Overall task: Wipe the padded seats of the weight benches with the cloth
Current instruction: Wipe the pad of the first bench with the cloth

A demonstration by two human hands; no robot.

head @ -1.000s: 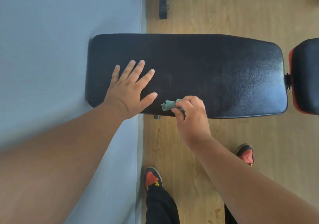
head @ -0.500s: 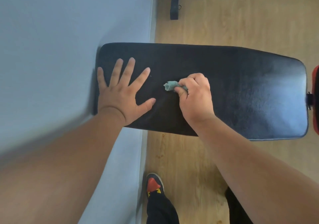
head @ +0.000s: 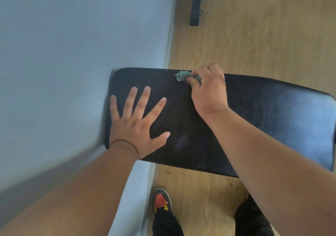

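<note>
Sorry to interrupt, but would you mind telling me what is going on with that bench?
A person is wiping a black padded bench seat. The right hand grips a bunched green cloth at the seat's far edge. The left hand lies flat, fingers spread, on the end of the seat by the wall.

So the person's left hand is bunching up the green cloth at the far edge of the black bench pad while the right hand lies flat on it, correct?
Not quite: the hands are swapped. In the head view, the right hand grips the bunched green cloth at the far edge of the black bench pad, while the left hand lies flat on the pad with fingers spread.
</note>
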